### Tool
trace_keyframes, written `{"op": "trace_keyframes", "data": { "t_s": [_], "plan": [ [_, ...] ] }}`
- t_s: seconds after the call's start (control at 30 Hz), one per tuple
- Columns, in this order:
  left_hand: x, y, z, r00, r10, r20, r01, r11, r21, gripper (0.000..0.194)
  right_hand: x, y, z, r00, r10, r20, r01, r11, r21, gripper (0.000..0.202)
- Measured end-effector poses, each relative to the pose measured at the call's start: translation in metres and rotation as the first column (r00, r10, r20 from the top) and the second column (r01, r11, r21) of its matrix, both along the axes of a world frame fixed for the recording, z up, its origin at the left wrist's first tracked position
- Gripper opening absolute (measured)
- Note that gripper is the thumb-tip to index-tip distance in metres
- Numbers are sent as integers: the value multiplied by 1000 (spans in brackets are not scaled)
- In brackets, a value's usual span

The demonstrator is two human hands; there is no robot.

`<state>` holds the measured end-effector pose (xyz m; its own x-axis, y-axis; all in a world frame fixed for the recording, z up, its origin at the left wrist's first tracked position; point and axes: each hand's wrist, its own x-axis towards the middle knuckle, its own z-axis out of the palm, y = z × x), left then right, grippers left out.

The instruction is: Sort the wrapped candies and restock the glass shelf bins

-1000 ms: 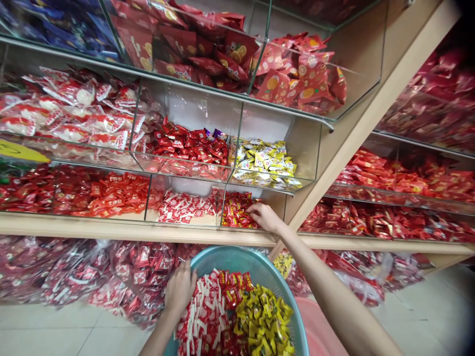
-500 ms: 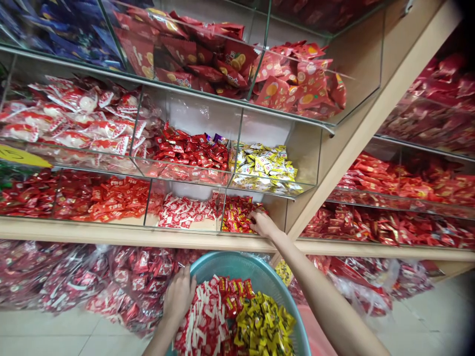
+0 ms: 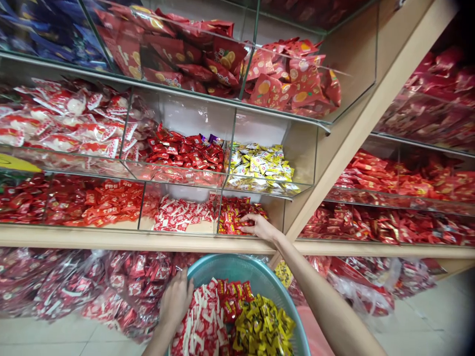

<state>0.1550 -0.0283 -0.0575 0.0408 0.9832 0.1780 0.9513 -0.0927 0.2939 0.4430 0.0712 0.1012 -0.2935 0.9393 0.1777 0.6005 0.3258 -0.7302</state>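
Observation:
My left hand point(image 3: 175, 300) grips the left rim of a teal plastic basket point(image 3: 248, 264), fingers bent over its edge. Inside the basket lie red-and-white candies point(image 3: 203, 321), red-and-yellow candies point(image 3: 234, 296) and yellow-wrapped candies point(image 3: 264, 327). My right hand point(image 3: 258, 226) reaches into the lowest shelf's right compartment, on top of red-and-yellow wrapped candies point(image 3: 229, 213). Its thumb and fingers are apart, and no candy shows clearly between them.
Red-and-white candies point(image 3: 185, 212) fill the neighbouring compartment. Above are white-and-yellow candies point(image 3: 261, 163) and red packets point(image 3: 282, 81) behind clear panels. A wooden post point(image 3: 356, 123) slants at the right. Bagged candies point(image 3: 67, 284) lie beneath the shelf.
My right hand has shifted slightly left and down over the candies, its fingers more spread. The view has moved a little. My left hand stays on the basket rim.

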Motion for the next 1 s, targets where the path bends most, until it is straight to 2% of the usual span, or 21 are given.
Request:
{"op": "trace_keyframes", "data": {
  "t_s": [0.2,0.43,0.67,0.87,1.0],
  "plan": [
    [0,0,-3,1000,-6,-1,6,1000,19,44,0,-1,2,999,-36,12,37,998,-45,52],
    [-1,0,-2,1000,-10,-18,11,1000,25,43,2,1,-1,992,-7,-128,-15,985,-171,60],
    [0,1,1,1000,-11,-4,11,1000,5,44,-2,-1,-1,994,-28,-108,29,1000,8,54],
    [0,2,-1,1000,-3,-12,3,1000,-7,46,-1,7,-7,998,-2,-61,-2,998,-56,39],
    [0,2,-3,1000,4,-13,-4,1000,-8,47,0,8,-8,997,-5,-79,2,1000,-30,34]
  ]
}}
